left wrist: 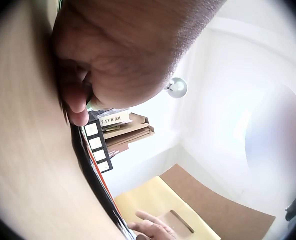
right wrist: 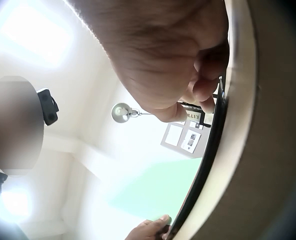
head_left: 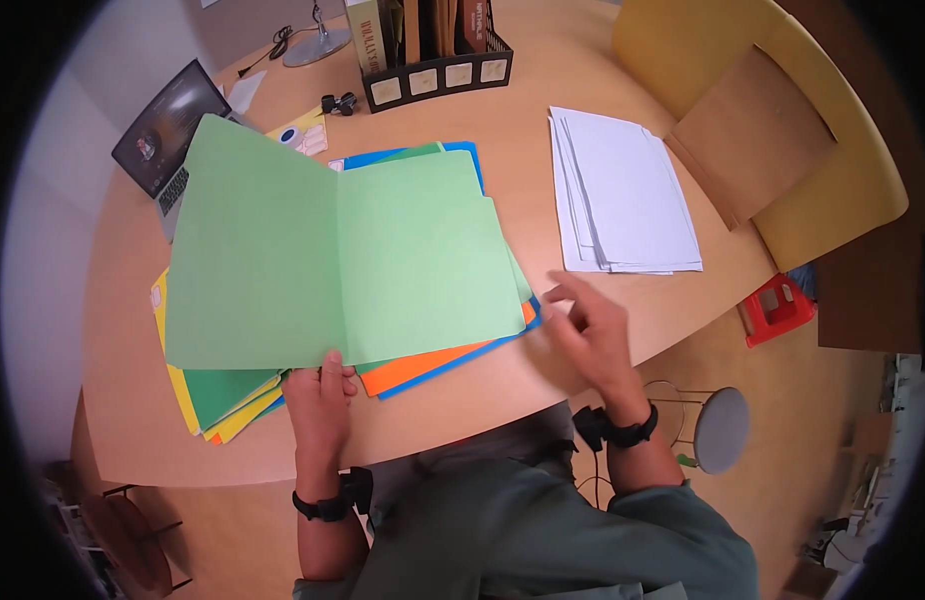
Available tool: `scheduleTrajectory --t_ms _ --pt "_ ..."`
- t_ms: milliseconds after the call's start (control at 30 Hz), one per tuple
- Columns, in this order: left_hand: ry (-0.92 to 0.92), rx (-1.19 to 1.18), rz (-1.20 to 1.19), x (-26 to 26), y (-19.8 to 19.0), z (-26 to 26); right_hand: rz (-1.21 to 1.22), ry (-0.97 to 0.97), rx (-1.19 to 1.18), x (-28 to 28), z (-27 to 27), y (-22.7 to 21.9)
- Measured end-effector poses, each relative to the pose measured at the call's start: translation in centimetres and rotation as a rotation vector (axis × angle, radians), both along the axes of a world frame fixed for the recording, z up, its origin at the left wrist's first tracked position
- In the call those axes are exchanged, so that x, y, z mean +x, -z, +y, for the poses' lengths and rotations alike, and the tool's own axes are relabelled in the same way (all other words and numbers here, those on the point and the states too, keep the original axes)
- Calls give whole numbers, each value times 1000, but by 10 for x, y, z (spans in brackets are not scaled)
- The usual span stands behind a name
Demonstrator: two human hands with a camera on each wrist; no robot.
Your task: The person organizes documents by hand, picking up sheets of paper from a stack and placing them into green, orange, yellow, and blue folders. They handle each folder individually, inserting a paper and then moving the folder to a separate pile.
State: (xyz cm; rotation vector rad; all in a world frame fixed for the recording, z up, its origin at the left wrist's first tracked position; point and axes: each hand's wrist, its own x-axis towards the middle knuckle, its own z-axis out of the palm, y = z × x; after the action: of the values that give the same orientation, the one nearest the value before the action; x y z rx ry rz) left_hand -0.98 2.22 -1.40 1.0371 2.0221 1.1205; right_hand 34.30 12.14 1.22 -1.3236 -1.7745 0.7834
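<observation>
A light green file folder [head_left: 428, 250] lies opened out, its left flap raised and its right half on a stack of coloured folders. At the bottom of the fold, my left hand [head_left: 321, 400] pinches the folder's edge with the thumb on top. My right hand [head_left: 589, 330] hovers just off the folder's lower right corner, fingers loosely bent and holding nothing. Below the green folder, orange [head_left: 423, 368] and blue [head_left: 463, 362] edges stick out. More folders, yellow [head_left: 173, 370] and dark green [head_left: 223, 392], lie under the raised flap at the left.
White paper sheets [head_left: 633, 195] lie stacked to the right. At the back stands a black file holder [head_left: 438, 82] with books and brown folders. A laptop [head_left: 168, 140], a lamp base [head_left: 318, 47] and a small black clip-like object [head_left: 339, 103] are at the back left. A yellow chair [head_left: 853, 180] borders the right side.
</observation>
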Motion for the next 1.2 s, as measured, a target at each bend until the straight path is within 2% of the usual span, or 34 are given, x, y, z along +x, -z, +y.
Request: scheduleTrajectory --t_ms 100,133,200,233,300,400,467,867,1033,1133,1200 --pt "45 31 30 -1 1 0 -109 174 156 36 23 -4" --pt "42 50 24 0 0 0 -113 173 156 52 31 -4" --pt "34 70 14 -1 0 -1 -450 219 377 73 46 -7" --pt "52 82 24 -2 1 -1 -455 215 378 75 48 -11" --pt "73 91 24 -2 2 -2 -542 201 187 79 49 -22" --pt "47 60 24 0 2 -1 -593 133 126 86 62 -15" --pt "32 117 19 0 3 -1 -580 133 129 87 67 -8" --pt "70 120 65 -2 5 -1 -485 207 224 87 76 6" --pt "60 110 59 -2 4 -2 -403 294 277 65 63 -14" --pt "68 96 71 -4 7 -2 -304 82 529 22 39 -30" --pt "71 91 81 -4 8 -2 -331 -39 531 -7 27 -28"
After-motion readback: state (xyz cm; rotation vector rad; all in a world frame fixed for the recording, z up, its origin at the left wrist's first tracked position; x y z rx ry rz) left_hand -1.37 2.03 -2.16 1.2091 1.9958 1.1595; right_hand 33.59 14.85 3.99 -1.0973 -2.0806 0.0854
